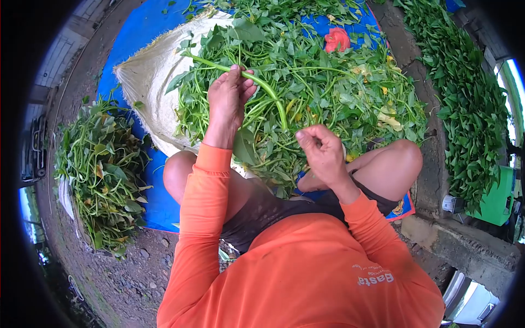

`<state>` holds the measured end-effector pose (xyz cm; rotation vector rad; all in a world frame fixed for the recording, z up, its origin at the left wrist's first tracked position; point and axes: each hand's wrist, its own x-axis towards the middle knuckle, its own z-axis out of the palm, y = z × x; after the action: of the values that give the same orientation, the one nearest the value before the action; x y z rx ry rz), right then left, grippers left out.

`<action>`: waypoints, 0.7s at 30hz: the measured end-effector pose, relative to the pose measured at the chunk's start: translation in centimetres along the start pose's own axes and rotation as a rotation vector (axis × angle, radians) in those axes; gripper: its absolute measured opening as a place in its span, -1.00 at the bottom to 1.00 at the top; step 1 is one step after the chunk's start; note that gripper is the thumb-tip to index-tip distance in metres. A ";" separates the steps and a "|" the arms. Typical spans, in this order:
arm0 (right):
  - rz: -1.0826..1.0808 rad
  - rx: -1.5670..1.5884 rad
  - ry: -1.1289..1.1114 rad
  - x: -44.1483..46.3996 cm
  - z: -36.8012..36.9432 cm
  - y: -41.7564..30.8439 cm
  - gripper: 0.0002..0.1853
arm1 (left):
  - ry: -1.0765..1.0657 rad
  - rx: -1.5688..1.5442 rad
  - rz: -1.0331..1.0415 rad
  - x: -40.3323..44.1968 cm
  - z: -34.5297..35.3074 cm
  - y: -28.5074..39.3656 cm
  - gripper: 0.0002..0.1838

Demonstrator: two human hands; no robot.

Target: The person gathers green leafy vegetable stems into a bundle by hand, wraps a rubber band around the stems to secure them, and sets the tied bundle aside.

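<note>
My left hand [231,98] is closed around a thick green water spinach stem [268,90], pinched between thumb and fingers. The stem slants down to the right, with leaves at its upper left end and a bare cut end pointing toward my right hand [326,156]. That hand is curled, its thumb against the fingers, just right of the stem's end and apart from it. Whether anything small is in it is hidden. Under both hands spreads a large heap of leafy water spinach [328,93], with some yellow leaves mixed in.
A pale woven sack [150,82] lies under the heap's left side on a blue tarp [123,46]. Another pile of greens [104,180] stands at left. A red plastic bag [337,40] rests on the heap. Bundled leafy greens [465,93] line the right, beyond a concrete edge [465,240].
</note>
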<state>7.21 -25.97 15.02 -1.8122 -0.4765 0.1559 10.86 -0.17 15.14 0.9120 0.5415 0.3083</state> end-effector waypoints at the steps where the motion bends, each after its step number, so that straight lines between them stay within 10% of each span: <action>1: 0.102 -0.009 0.054 0.6 0.0 0.1 -0.69 | -0.025 0.053 0.004 -0.1 0.0 -0.1 -0.69; 6: 0.072 -0.302 0.013 6.0 0.5 -1.5 -0.44 | -0.095 0.150 -0.016 -1.1 1.2 -1.8 -0.67; 21: 0.115 -0.231 -0.005 5.6 2.1 -0.6 -0.75 | -0.103 0.236 -0.024 -1.2 1.0 -2.2 -0.68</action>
<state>11.38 -21.76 15.72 -2.0672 -0.4067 0.1903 10.55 -2.65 14.26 1.1427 0.5000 0.1766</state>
